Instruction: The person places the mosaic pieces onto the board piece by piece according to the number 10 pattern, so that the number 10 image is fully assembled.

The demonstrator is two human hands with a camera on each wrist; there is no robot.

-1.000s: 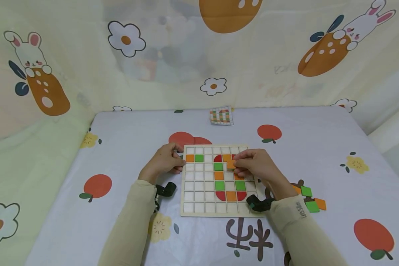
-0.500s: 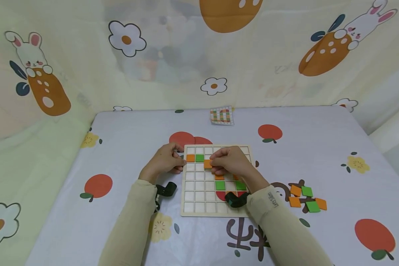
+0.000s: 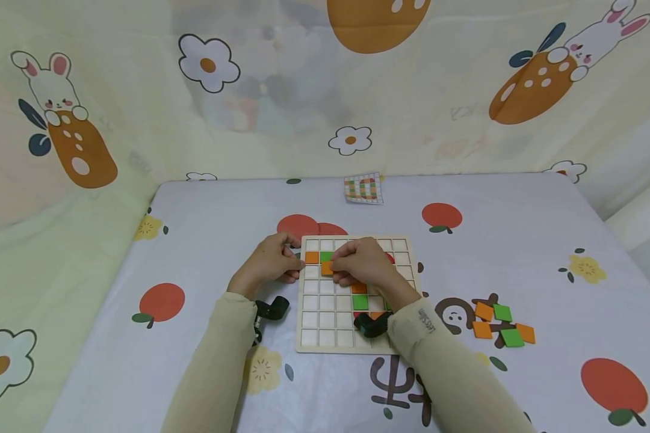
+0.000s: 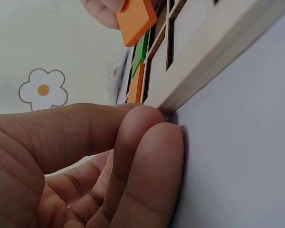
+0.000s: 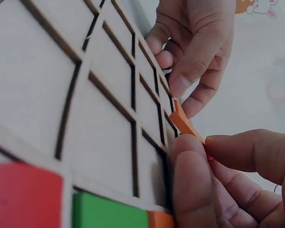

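A pale curtain [image 3: 281, 78] printed with rabbits and flowers fills the whole backdrop, dropping behind the far edge of the desk [image 3: 222, 216], itself dressed in a white cloth with red apples and yellow flowers. In from the near side come two beige sleeves [image 3: 208, 355], a black device at each cuff. Centre stage, the board [image 3: 310, 338], a pale grid lying flat, well apart from the desk's left and right edges. On to the hands! The left hand [image 3: 265, 264], fingers curled, grips the board on its left side near the far-left corner, thumb and fingertips against the rim. The right hand [image 3: 371, 264] reaches over the board, thumb and fingers nearly closed in a neat pinch. Up by the desk's far edge, near its middle, there's the card [image 3: 364, 189], showing a small coloured grid. Over between the board and the desk's right edge, five loose tiles [image 3: 512, 338], three orange and two green, lie in a loose cluster. Red, orange and green pieces [image 3: 360, 302] sit in the board's cells, some hidden by the right hand. And the held tile [image 3: 327, 269], orange, tilts in that pinch above the board's left half, just on the near side of a green one; whether its edge touches the grid, I can't tell.
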